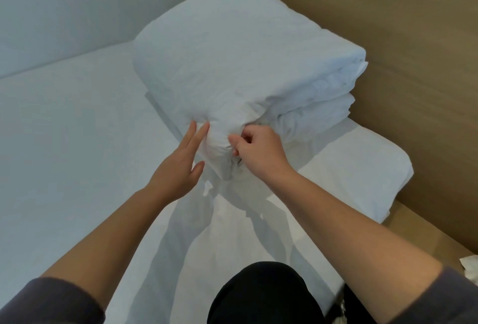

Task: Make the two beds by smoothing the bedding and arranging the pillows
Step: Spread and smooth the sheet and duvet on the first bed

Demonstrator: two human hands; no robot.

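A thick folded white duvet (240, 49) lies on the bed's white sheet (64, 129), near the headboard side. Its near corner bulges toward me. My left hand (181, 160) lies flat with straight fingers against the left side of that corner. My right hand (256, 153) pinches the fabric of the corner between curled fingers and thumb. A white pillow (362, 166) lies under and to the right of the duvet, partly hidden by it.
A brown wooden panel (388, 26) rises behind and to the right of the bed. A pale wall (77, 8) stands at the back left. My dark-clothed knee (261, 295) rests on the mattress near the lower edge.
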